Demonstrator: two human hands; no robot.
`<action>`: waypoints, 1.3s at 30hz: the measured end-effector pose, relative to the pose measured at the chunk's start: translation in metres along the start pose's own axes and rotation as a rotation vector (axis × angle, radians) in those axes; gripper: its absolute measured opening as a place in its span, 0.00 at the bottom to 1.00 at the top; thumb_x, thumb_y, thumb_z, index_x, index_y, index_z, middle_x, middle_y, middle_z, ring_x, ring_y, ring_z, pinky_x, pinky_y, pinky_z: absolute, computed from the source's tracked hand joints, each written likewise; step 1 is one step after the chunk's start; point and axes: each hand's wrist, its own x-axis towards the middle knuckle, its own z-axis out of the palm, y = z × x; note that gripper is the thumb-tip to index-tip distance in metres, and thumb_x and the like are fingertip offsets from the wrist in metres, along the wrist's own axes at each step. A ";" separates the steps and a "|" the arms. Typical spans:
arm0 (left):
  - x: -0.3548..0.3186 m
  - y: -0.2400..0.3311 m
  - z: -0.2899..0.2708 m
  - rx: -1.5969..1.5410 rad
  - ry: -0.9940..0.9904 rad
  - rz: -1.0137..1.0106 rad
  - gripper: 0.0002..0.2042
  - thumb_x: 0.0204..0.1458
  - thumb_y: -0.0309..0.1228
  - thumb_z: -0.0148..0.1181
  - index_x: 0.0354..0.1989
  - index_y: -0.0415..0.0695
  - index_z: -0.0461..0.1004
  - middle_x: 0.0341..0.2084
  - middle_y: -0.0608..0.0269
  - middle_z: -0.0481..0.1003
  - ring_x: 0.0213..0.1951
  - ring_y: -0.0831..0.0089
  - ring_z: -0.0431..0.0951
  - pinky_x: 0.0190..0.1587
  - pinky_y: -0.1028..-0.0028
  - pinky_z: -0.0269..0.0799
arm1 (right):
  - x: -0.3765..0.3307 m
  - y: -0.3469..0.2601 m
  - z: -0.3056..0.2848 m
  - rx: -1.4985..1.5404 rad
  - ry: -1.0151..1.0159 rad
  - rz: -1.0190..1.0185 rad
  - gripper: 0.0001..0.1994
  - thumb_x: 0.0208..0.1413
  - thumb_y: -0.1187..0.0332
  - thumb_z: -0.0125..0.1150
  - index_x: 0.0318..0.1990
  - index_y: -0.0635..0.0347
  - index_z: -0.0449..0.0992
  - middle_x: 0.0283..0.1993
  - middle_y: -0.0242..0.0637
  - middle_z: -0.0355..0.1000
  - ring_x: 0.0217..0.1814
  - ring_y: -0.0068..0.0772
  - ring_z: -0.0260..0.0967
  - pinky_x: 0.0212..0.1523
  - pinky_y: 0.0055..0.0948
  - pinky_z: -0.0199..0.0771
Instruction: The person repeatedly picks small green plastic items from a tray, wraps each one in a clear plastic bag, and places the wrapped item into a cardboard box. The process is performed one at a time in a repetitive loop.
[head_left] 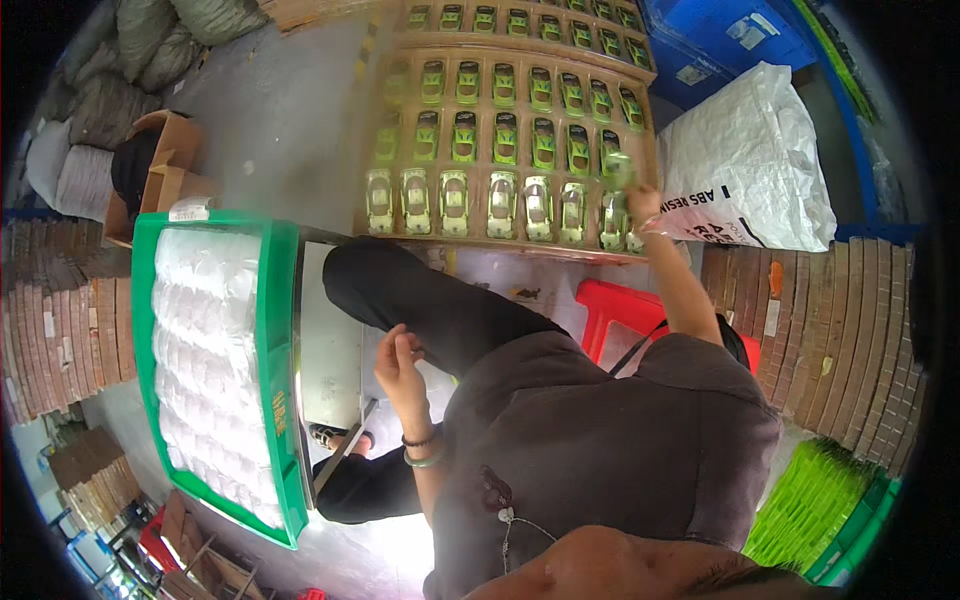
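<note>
A brown compartment tray (440,178) holds rows of green toy cars (502,203), the nearest row paler than those behind. At the tray's right end, my right hand (645,203) has its fingers closed on a pale green toy car (618,170), blurred and lifted over the compartments. My left hand (400,372) hangs above my leg with loosely bent fingers apart and nothing visible in them. To its left stands a green crate (285,400) filled with rows of white wrapped pieces (210,370).
A white sack (745,165) stands right of the tray, beside blue bins (725,45). Below the tray is a red stool (610,315). Stacked cardboard trays (840,340) line the right side; bright green parts (810,500) lie lower right. An open cardboard box (175,150) stands upper left.
</note>
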 end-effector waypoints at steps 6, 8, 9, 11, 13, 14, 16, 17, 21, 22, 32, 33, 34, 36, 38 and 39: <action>-0.005 -0.012 -0.002 -0.067 0.021 -0.022 0.11 0.60 0.30 0.49 0.44 0.36 0.73 0.32 0.61 0.75 0.34 0.76 0.75 0.33 0.78 0.73 | 0.077 0.001 -0.037 -0.624 0.177 -0.048 0.19 0.48 0.53 0.64 0.38 0.60 0.79 0.42 0.53 0.74 0.45 0.51 0.72 0.43 0.41 0.71; -0.010 -0.015 -0.002 -0.075 0.037 -0.022 0.11 0.60 0.30 0.49 0.44 0.36 0.74 0.32 0.61 0.75 0.34 0.76 0.75 0.33 0.77 0.73 | 0.076 0.000 -0.023 -0.791 0.284 -0.267 0.20 0.48 0.52 0.63 0.43 0.55 0.79 0.51 0.53 0.70 0.52 0.54 0.67 0.50 0.42 0.68; -0.013 -0.017 -0.008 -0.064 0.089 -0.014 0.11 0.60 0.30 0.49 0.43 0.36 0.74 0.32 0.61 0.75 0.34 0.76 0.75 0.33 0.77 0.73 | 0.050 -0.018 0.005 -0.743 0.260 -0.333 0.21 0.51 0.48 0.57 0.48 0.50 0.77 0.57 0.51 0.64 0.57 0.54 0.62 0.55 0.43 0.64; -0.019 -0.021 -0.009 -0.068 0.101 -0.033 0.11 0.61 0.31 0.49 0.42 0.36 0.74 0.32 0.61 0.75 0.34 0.75 0.75 0.34 0.77 0.73 | 0.035 -0.007 0.019 -0.964 0.249 -0.522 0.21 0.54 0.47 0.52 0.46 0.50 0.78 0.52 0.51 0.66 0.54 0.52 0.63 0.54 0.44 0.64; -0.022 -0.025 -0.011 -0.073 0.119 -0.056 0.12 0.61 0.32 0.49 0.42 0.37 0.73 0.31 0.62 0.75 0.34 0.75 0.75 0.34 0.76 0.74 | 0.047 0.008 0.021 -1.087 0.125 -0.520 0.23 0.56 0.45 0.47 0.43 0.50 0.79 0.48 0.51 0.69 0.51 0.52 0.65 0.53 0.45 0.65; -0.020 -0.033 -0.014 -0.073 0.117 -0.064 0.11 0.61 0.32 0.49 0.42 0.37 0.74 0.31 0.62 0.75 0.34 0.76 0.75 0.35 0.77 0.73 | 0.059 0.012 0.021 -1.103 -0.002 -0.425 0.24 0.57 0.44 0.44 0.42 0.50 0.80 0.48 0.52 0.70 0.50 0.52 0.66 0.52 0.46 0.65; -0.024 -0.026 -0.023 0.010 0.175 -0.048 0.11 0.60 0.32 0.50 0.41 0.37 0.74 0.31 0.63 0.75 0.34 0.77 0.75 0.36 0.77 0.73 | 0.033 -0.028 0.040 -1.057 -0.088 -0.505 0.29 0.57 0.41 0.43 0.35 0.58 0.80 0.34 0.51 0.75 0.38 0.54 0.72 0.40 0.49 0.71; -0.020 -0.024 -0.015 -0.021 0.123 -0.044 0.11 0.60 0.32 0.50 0.41 0.37 0.75 0.31 0.63 0.75 0.35 0.77 0.75 0.36 0.76 0.73 | 0.069 0.001 0.005 -1.133 0.181 -0.700 0.30 0.53 0.40 0.50 0.28 0.66 0.79 0.28 0.56 0.73 0.31 0.53 0.72 0.34 0.49 0.71; -0.024 -0.020 -0.024 0.040 0.169 0.034 0.13 0.58 0.34 0.54 0.44 0.36 0.74 0.37 0.59 0.77 0.39 0.74 0.77 0.40 0.73 0.74 | 0.004 -0.079 0.015 -0.512 0.301 -1.104 0.18 0.50 0.60 0.64 0.38 0.68 0.75 0.33 0.52 0.74 0.35 0.55 0.70 0.40 0.43 0.69; -0.027 -0.014 -0.026 0.016 0.163 0.051 0.15 0.57 0.35 0.55 0.46 0.37 0.73 0.40 0.57 0.75 0.42 0.72 0.76 0.43 0.71 0.73 | -0.017 -0.102 0.025 -0.361 0.248 -1.173 0.13 0.52 0.64 0.63 0.38 0.67 0.75 0.34 0.50 0.74 0.35 0.55 0.70 0.39 0.42 0.70; -0.056 0.040 -0.049 -0.400 -0.061 0.322 0.29 0.55 0.39 0.57 0.61 0.39 0.55 0.49 0.50 0.70 0.52 0.61 0.71 0.53 0.64 0.67 | -0.372 -0.305 0.117 0.014 -1.556 -0.857 0.05 0.53 0.74 0.59 0.37 0.66 0.74 0.33 0.33 0.74 0.34 0.20 0.70 0.36 0.23 0.69; -0.060 0.037 -0.051 -0.579 -0.083 0.266 0.28 0.57 0.40 0.55 0.60 0.38 0.56 0.48 0.50 0.70 0.49 0.62 0.73 0.51 0.65 0.69 | -0.391 -0.311 0.128 0.014 -1.669 -0.938 0.07 0.51 0.74 0.61 0.38 0.65 0.74 0.34 0.32 0.74 0.37 0.20 0.69 0.40 0.22 0.69; -0.066 0.033 -0.057 -0.753 -0.090 0.209 0.26 0.58 0.40 0.53 0.60 0.38 0.56 0.47 0.50 0.71 0.46 0.62 0.75 0.49 0.66 0.71 | -0.409 -0.320 0.140 -0.010 -1.830 -1.086 0.15 0.49 0.72 0.66 0.44 0.64 0.73 0.36 0.31 0.73 0.39 0.19 0.69 0.39 0.22 0.70; -0.072 0.008 -0.069 -0.794 0.113 0.137 0.22 0.61 0.44 0.47 0.52 0.36 0.63 0.41 0.52 0.74 0.36 0.65 0.78 0.41 0.69 0.75 | -0.437 -0.346 0.159 0.017 -1.911 -1.166 0.25 0.47 0.70 0.69 0.55 0.59 0.69 0.44 0.32 0.73 0.44 0.23 0.70 0.38 0.24 0.72; -0.080 -0.008 -0.085 -0.815 0.276 0.136 0.23 0.61 0.46 0.46 0.48 0.35 0.66 0.39 0.53 0.75 0.34 0.65 0.78 0.39 0.69 0.75 | -0.464 -0.373 0.194 0.069 -1.625 -1.408 0.22 0.47 0.69 0.68 0.51 0.60 0.72 0.43 0.34 0.73 0.43 0.24 0.70 0.36 0.25 0.72; -0.087 -0.011 -0.092 -0.643 0.312 0.135 0.32 0.58 0.57 0.42 0.48 0.34 0.66 0.34 0.55 0.74 0.33 0.69 0.77 0.35 0.71 0.72 | -0.485 -0.389 0.206 0.115 -1.505 -1.487 0.18 0.49 0.68 0.65 0.48 0.60 0.74 0.43 0.38 0.72 0.45 0.31 0.71 0.41 0.31 0.71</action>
